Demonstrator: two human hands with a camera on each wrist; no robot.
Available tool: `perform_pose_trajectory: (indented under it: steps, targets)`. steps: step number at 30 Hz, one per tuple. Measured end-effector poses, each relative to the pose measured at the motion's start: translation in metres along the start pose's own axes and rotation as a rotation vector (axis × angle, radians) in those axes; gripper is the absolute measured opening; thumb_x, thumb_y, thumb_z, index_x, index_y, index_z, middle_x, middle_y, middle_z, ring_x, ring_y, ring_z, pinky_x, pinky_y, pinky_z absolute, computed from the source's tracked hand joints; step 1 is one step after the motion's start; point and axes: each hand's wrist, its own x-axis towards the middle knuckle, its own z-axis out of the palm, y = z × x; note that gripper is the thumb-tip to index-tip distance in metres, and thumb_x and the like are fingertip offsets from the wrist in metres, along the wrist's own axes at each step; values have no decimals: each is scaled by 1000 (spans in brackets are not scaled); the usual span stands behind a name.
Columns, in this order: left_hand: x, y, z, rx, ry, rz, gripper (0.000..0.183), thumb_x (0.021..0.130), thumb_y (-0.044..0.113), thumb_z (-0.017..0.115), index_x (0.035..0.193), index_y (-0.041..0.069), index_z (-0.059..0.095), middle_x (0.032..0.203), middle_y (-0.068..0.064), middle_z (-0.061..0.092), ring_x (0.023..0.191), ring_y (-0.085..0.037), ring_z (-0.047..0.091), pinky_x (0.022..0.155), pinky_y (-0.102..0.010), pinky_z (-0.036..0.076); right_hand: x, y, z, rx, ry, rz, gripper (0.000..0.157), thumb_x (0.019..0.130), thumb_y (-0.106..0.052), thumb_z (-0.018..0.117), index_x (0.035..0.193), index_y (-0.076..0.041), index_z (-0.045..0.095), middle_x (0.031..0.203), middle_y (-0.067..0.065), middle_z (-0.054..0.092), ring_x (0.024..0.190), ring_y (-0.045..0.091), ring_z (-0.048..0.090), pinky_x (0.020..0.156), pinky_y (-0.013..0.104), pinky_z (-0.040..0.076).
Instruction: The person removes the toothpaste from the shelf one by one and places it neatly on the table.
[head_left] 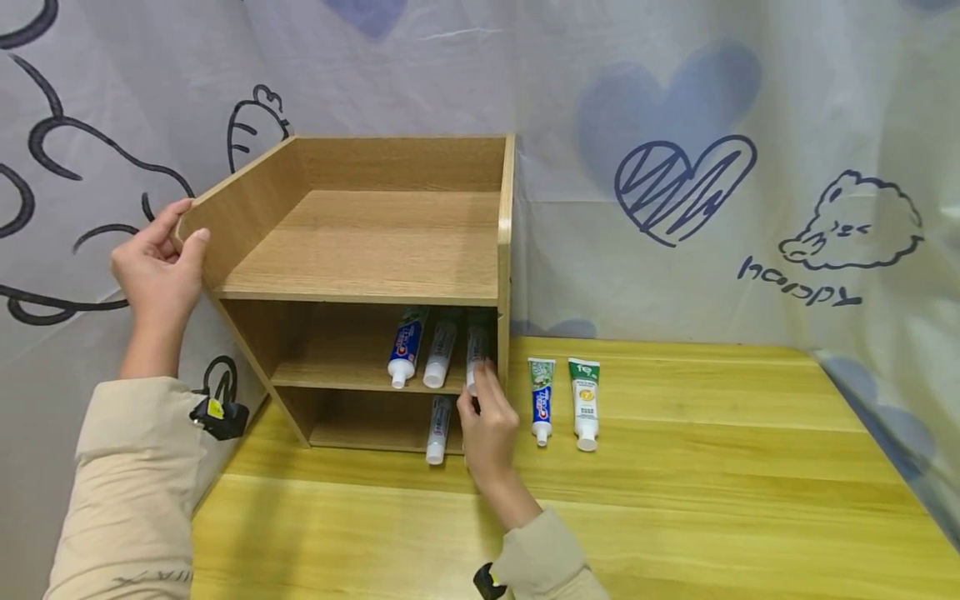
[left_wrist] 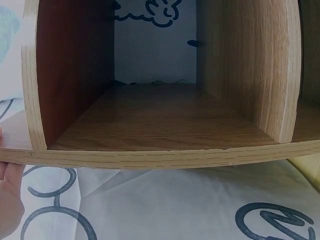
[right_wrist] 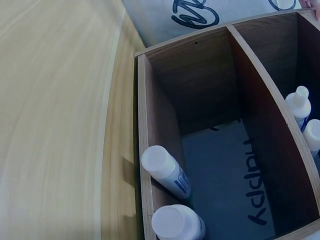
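Note:
A wooden shelf unit with an upper tray and two compartments stands on the table. My left hand grips the front edge of its upper left side panel, thumb on the inner face; part of this hand shows in the left wrist view. At the right end of the middle compartment my right hand pinches the capped end of a white toothpaste tube. Left of it lie another white tube and a blue Crest toothpaste tube, caps facing out.
In the bottom compartment are a white tube and a second white-capped tube. Right of the unit, a blue-green tube and a green-white tube lie on the wooden table. A drawn-on cloth hangs behind.

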Motion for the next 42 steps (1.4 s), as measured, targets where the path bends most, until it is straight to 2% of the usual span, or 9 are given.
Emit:
perform_pose_trajectory:
  steps: [11, 19, 29, 32, 36, 42]
  targets:
    - [0, 0, 0, -27, -5, 20, 30, 80, 0, 60, 107, 10, 70, 68, 27, 59, 60, 13, 57, 53, -1, 44, 0, 2, -5, 65, 62, -88, 32, 61, 13, 70, 93, 10, 68, 94, 26, 67, 86, 35, 68, 70, 27, 55]
    - [0, 2, 0, -54, -7, 12, 30, 80, -1, 60, 106, 10, 71, 67, 26, 60, 60, 12, 58, 53, -2, 45, 4, 2, -14, 141, 89, -146, 25, 69, 10, 67, 94, 10, 68, 95, 26, 67, 90, 36, 67, 74, 27, 55]
    - [-1, 1, 0, -44, -16, 13, 31, 80, 0, 60, 108, 9, 69, 67, 27, 60, 57, 12, 57, 50, -2, 44, 9, 2, -29, 269, 34, -118, 21, 70, 8, 69, 90, 10, 68, 96, 27, 66, 90, 37, 66, 76, 28, 54]
    - [0, 1, 0, -33, -11, 27, 31, 80, 0, 60, 108, 9, 69, 57, 23, 54, 48, 10, 51, 44, -2, 38, 14, 0, -35, 305, 16, -108, 21, 70, 7, 70, 91, 10, 68, 97, 27, 66, 91, 37, 66, 78, 27, 54]
    - [1, 0, 1, -46, -13, 31, 31, 80, -2, 60, 107, 9, 70, 52, 21, 51, 45, 9, 47, 41, -3, 35, 21, 0, -42, 341, 10, -92, 22, 70, 7, 70, 92, 11, 68, 97, 28, 66, 91, 37, 66, 79, 26, 53]
    - [1, 0, 1, -41, -5, 19, 31, 80, -2, 60, 106, 10, 70, 56, 21, 54, 48, 10, 49, 43, -3, 36, 25, 4, -50, 445, 13, -13, 25, 68, 12, 68, 93, 12, 67, 98, 28, 65, 93, 36, 66, 76, 21, 54]
